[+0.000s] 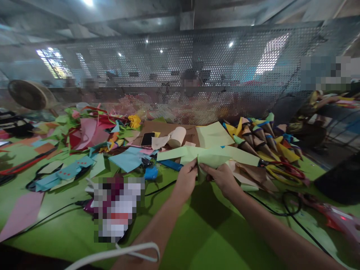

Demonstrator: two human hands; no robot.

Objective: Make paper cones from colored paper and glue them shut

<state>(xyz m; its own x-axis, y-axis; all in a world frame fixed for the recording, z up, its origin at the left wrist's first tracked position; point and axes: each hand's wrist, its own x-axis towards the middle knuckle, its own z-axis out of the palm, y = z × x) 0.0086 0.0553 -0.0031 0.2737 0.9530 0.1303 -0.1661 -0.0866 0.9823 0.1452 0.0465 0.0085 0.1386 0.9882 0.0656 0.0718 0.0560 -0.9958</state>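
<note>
1. The folded green paper point(213, 159) is held up on the near side of the paper roll point(177, 137), a little to its right, over the desk point(216, 243).
2. Left hand point(188, 173), nearer than the roll: grip narrow, pinching the paper.
3. Right hand point(222, 175), right of the roll and nearer: grip narrow too, holding the same paper.
4. Left of the roll lies a dark phone point(147, 139); well to its right, heaped paper cones point(257, 137).

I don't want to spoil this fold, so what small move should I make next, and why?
Probably press the pale green paper more firmly at its bent middle: your left grip and right grip both hold it there, while its ends spread to either side and might pull the bend open.
</note>
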